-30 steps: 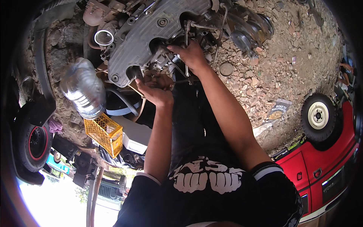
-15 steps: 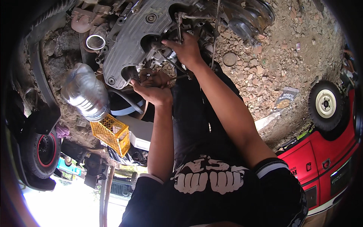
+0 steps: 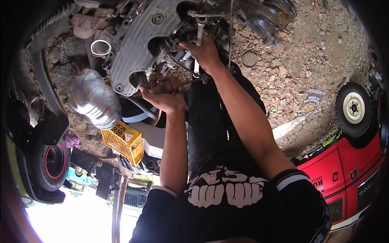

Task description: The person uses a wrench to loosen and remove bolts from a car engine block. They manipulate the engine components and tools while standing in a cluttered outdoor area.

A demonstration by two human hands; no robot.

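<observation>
A ribbed grey engine cover (image 3: 142, 48) fills the top middle, with metal engine parts along its right edge. My right hand (image 3: 205, 53) is closed around a silver combination wrench (image 3: 199, 36). The wrench stands nearly upright in the picture, its ring end up by a metal pipe (image 3: 208, 15) and its lower end showing below my fingers. My left hand (image 3: 165, 98) lies palm up at the lower edge of the engine, thumb by the cover's lower corner. Its fingers curl in shadow among the parts, and whatever they hold is hidden.
A clear plastic jug (image 3: 95, 99) and a yellow crate (image 3: 123, 141) lie to the left. Broken stones (image 3: 269, 75) cover the ground at right, with a round lid (image 3: 249, 60) and a dark packet (image 3: 312, 100). A red vehicle (image 3: 344, 166) stands at lower right, a tyre (image 3: 50, 162) at left.
The wrench has swung right and turned, now showing its broad side, and my right hand has shifted slightly right and down with it. My left hand stays at nearly the same spot.
</observation>
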